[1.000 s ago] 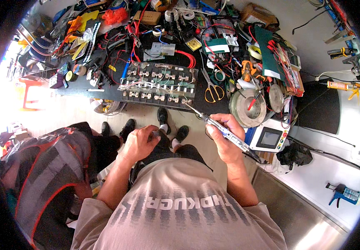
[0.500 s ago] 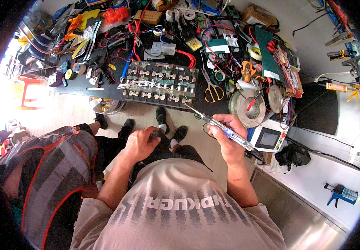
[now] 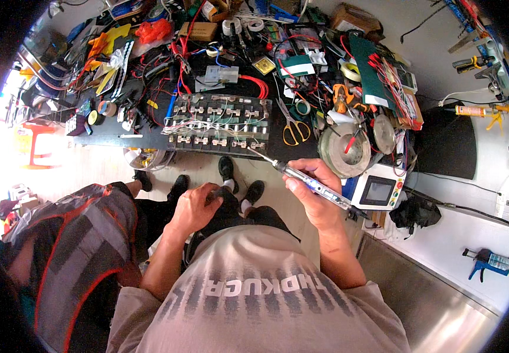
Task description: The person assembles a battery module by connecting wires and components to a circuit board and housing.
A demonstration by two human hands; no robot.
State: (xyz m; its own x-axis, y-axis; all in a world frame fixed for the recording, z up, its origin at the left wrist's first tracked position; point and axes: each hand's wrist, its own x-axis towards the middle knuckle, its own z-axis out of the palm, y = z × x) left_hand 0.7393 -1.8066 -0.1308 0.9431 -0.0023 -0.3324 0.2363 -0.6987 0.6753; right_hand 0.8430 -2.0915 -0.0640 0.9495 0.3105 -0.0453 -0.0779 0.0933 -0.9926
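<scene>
My right hand [image 3: 314, 191] is closed around the clear handle of a soldering iron [image 3: 319, 187]. Its thin metal tip points up and left, near the front edge of a dark board of battery cells [image 3: 219, 125]. That board lies at the bench's near edge, with metal clips in rows and white wires strung across it. Whether the tip touches it, I cannot tell. Over my lap rests my left hand [image 3: 195, 206], loosely curled, thumb apart from the fingers, nothing seen in it. Its fingertips are partly hidden.
Scissors with orange handles [image 3: 295, 130] lie right of the board, near a grey spool [image 3: 344, 150]. A white box with a screen [image 3: 378, 187] stands beside my right hand. Red wires, tapes and tools crowd the bench. Another person's clothed body [image 3: 84, 235] is close on my left.
My right hand has shifted slightly up and left with the soldering iron. The bench has moved slightly in the view. My left hand stays over my lap.
</scene>
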